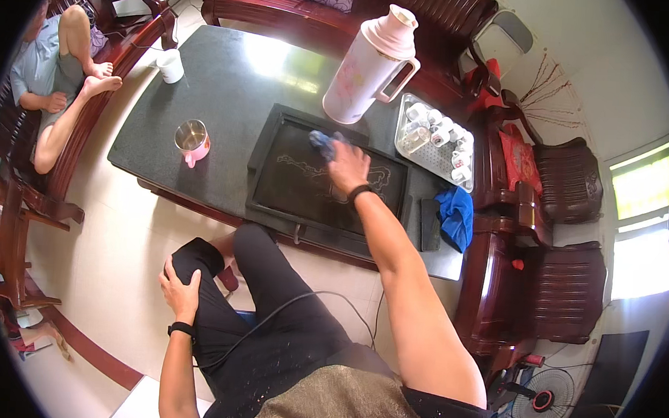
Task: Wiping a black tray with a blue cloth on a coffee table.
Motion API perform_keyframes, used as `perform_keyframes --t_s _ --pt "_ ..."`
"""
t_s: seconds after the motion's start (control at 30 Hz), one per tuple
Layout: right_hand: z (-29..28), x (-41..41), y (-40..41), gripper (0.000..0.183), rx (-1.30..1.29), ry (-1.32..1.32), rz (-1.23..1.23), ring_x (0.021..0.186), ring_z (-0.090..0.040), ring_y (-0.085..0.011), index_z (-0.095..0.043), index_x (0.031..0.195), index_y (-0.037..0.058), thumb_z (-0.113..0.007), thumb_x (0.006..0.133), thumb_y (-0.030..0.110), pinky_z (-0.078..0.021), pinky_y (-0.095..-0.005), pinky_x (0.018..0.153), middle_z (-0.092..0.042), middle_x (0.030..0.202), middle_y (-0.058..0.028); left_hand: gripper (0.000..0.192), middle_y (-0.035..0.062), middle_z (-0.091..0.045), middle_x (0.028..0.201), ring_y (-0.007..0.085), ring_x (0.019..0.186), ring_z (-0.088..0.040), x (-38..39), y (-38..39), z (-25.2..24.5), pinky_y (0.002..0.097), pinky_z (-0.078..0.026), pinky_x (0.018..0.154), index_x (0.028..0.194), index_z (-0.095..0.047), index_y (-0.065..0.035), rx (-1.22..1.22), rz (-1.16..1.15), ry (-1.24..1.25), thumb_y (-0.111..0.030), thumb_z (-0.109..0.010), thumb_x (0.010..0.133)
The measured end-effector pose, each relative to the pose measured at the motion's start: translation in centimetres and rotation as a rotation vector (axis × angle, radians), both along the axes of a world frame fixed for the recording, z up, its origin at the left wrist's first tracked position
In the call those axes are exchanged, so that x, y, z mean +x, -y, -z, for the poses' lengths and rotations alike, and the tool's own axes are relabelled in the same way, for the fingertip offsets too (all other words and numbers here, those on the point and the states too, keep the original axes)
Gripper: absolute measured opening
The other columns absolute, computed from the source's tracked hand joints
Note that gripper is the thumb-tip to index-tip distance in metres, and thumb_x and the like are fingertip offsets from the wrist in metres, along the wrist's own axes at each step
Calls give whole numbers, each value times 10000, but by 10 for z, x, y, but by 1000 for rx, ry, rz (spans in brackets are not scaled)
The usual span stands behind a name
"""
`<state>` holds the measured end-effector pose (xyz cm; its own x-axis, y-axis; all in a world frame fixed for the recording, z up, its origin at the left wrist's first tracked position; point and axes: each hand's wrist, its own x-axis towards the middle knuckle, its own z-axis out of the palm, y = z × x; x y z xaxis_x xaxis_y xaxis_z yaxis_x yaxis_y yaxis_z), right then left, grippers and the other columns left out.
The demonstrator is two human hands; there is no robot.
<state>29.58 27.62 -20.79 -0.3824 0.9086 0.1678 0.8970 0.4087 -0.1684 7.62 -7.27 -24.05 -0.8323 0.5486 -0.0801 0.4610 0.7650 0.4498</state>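
My right hand (348, 165) reaches over a black tea tray (296, 190) and holds a crumpled blue-grey cloth (322, 145) near the tray's far side. Light line patterns mark the tray's dark surface. On my bent knee rests my left hand (181, 289), fingers spread, with nothing in it. A pale pink thermos flask (364, 68) with a handle stands upright just behind the tray. Left of the tray is a pink mug (193, 142) with a metal inside. A perforated metal tray (428, 157) of small cups and glasses lies to the right.
A bright blue cloth (456, 218) lies by a dark flat object (430, 225) at the table's right end. A white cup (170, 66) stands near the left edge. Another person (52, 80) sits on the wooden bench at left. An electric fan (543, 399) is at lower right.
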Motion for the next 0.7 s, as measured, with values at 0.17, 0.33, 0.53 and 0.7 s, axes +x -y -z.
perform_keyframes --t_s 0.17,0.33,0.53,0.7 --pt "-17 78 0 380 -174 204 297 930 -506 -298 -459 1040 136 -518 674 219 -373 -434 764 -558 964 -115 658 166 -393 1083 346 988 -414 1 -1 0 423 -368 816 1218 -315 -177 80 16 -55 -275 -639 654" --pt "-10 103 8 404 -230 204 358 971 -493 -314 -415 1058 84 -505 694 233 -386 -434 779 -539 998 -165 649 173 -377 1108 345 1001 -405 5 -9 -10 426 -363 814 1215 -317 -176 82 33 -40 -269 -632 655" --pt "-6 44 -10 481 -324 76 626 984 -490 -351 -392 1055 -55 -484 652 191 -368 -398 839 -499 1044 -242 647 188 -349 1148 342 1045 -377 7 -11 -6 425 -348 830 1218 -315 -174 94 35 -19 -279 -624 660" --pt "-23 -66 6 421 -383 -5 354 1035 -433 -348 -425 1034 -33 -466 656 146 -314 -398 883 -477 1063 -232 620 188 -342 1159 339 1057 -366 2 -3 -5 423 -333 845 1203 -335 -164 80 5 -14 -273 -617 662"
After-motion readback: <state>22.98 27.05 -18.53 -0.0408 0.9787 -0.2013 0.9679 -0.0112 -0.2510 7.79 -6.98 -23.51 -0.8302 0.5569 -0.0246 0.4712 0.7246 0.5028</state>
